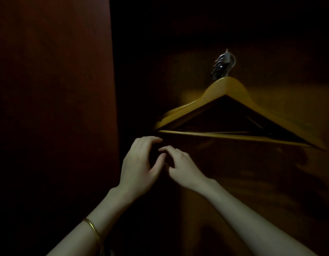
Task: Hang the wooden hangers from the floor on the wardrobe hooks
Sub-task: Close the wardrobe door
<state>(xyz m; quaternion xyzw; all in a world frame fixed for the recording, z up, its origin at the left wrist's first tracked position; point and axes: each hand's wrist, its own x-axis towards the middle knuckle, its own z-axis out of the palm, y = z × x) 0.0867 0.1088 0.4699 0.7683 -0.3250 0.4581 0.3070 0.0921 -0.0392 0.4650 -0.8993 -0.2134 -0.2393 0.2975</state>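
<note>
Wooden hangers [228,89] hang stacked together from a metal wardrobe hook [223,63] on the dark wooden panel at the upper right. Their metal hooks bunch on that wardrobe hook. Just below the hangers' left tip, my left hand [139,163] and my right hand [180,163] hover close together with loosely curved fingers. Neither hand holds anything or touches the hangers. A thin gold bangle sits on my left forearm.
A reddish-brown wardrobe door [53,108] fills the left side. Between it and the hanger panel runs a very dark gap [134,71]. The scene is dim, and the floor is not visible.
</note>
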